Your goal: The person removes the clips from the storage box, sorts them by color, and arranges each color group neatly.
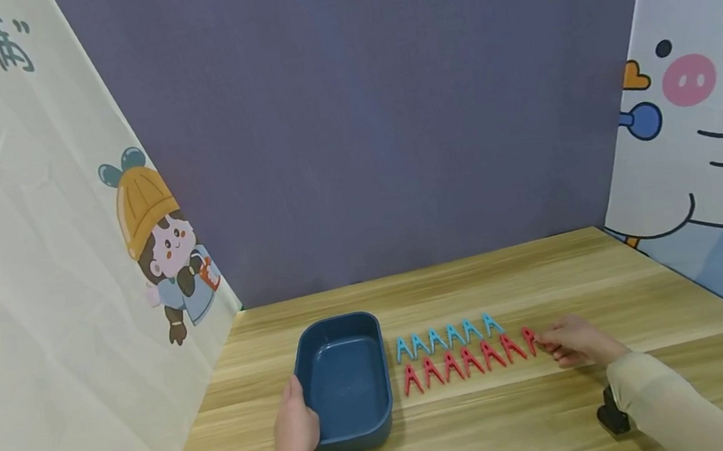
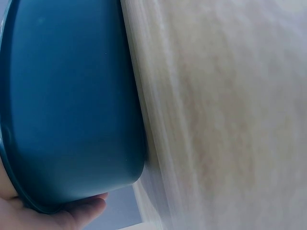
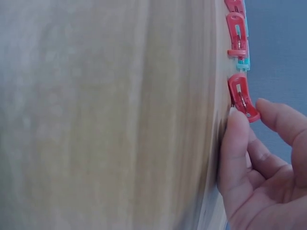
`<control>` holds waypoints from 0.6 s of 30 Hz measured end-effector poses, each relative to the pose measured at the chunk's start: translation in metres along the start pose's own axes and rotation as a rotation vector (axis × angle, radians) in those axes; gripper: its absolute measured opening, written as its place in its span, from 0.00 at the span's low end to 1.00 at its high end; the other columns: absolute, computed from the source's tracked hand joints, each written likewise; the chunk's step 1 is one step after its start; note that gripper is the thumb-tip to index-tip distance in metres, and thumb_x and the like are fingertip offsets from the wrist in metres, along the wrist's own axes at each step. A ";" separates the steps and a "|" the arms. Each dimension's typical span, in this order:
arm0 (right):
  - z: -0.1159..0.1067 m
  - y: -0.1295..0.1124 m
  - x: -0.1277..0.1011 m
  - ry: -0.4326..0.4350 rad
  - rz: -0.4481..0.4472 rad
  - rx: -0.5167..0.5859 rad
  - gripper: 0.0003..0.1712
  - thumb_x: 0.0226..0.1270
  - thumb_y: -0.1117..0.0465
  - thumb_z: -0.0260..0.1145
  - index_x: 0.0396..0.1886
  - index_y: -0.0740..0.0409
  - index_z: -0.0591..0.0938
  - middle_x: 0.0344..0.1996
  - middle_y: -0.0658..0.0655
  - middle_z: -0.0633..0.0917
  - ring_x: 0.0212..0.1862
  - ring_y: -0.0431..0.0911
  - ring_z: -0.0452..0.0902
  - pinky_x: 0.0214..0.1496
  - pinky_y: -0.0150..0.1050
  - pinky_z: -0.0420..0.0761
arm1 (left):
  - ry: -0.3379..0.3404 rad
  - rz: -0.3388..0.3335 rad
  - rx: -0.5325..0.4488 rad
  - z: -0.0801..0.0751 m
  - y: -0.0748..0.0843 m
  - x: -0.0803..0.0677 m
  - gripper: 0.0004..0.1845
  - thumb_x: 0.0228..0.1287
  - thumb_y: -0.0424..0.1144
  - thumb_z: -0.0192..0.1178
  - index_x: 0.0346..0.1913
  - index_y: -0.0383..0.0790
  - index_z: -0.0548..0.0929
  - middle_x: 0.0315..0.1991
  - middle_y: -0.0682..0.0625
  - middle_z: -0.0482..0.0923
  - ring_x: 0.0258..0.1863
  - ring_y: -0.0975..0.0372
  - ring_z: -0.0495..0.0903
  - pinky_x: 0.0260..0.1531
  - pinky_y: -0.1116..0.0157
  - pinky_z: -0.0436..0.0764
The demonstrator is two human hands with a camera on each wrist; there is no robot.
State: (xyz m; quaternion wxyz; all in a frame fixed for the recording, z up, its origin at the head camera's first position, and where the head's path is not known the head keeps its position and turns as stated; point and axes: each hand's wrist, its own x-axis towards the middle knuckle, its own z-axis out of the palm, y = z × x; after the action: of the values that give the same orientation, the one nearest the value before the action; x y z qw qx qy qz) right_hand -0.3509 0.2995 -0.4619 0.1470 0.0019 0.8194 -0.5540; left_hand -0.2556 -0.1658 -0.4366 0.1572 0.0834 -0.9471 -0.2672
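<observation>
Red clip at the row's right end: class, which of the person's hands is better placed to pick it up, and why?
The right hand: its fingertips already touch the end red clip. The left hand holds the blue tub, far from the clip.

The left curtain bears the characters "满满" at its top and the letters "ky" near its bottom

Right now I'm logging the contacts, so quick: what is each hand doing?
Left hand: grips the blue tub's near rim.
Right hand: pinches the end red clip.
</observation>
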 end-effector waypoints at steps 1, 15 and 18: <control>0.000 0.000 0.000 0.002 0.002 0.006 0.10 0.64 0.62 0.58 0.28 0.67 0.76 0.21 0.54 0.74 0.18 0.39 0.71 0.21 0.32 0.80 | -0.002 -0.004 -0.001 0.000 0.000 0.000 0.28 0.55 0.20 0.42 0.62 0.15 0.57 0.62 0.25 0.57 0.60 0.39 0.61 0.58 0.46 0.63; 0.000 0.004 -0.001 0.005 -0.016 0.031 0.10 0.64 0.63 0.59 0.28 0.67 0.74 0.20 0.53 0.74 0.18 0.39 0.71 0.21 0.32 0.79 | -0.007 -0.008 -0.015 -0.001 0.000 0.000 0.28 0.55 0.19 0.41 0.62 0.16 0.57 0.62 0.25 0.56 0.60 0.39 0.59 0.58 0.46 0.62; 0.000 0.004 -0.002 -0.003 -0.024 0.039 0.10 0.65 0.63 0.58 0.29 0.68 0.74 0.19 0.53 0.74 0.17 0.38 0.71 0.21 0.31 0.79 | -0.008 -0.009 -0.014 -0.001 0.000 0.000 0.28 0.56 0.19 0.41 0.62 0.16 0.57 0.62 0.25 0.56 0.60 0.39 0.59 0.58 0.46 0.62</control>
State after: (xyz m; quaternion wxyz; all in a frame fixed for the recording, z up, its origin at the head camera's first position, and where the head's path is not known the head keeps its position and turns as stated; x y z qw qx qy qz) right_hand -0.3484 0.3011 -0.4656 0.1417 -0.0060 0.8083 -0.5715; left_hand -0.2556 -0.1662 -0.4360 0.1528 0.0858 -0.9454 -0.2746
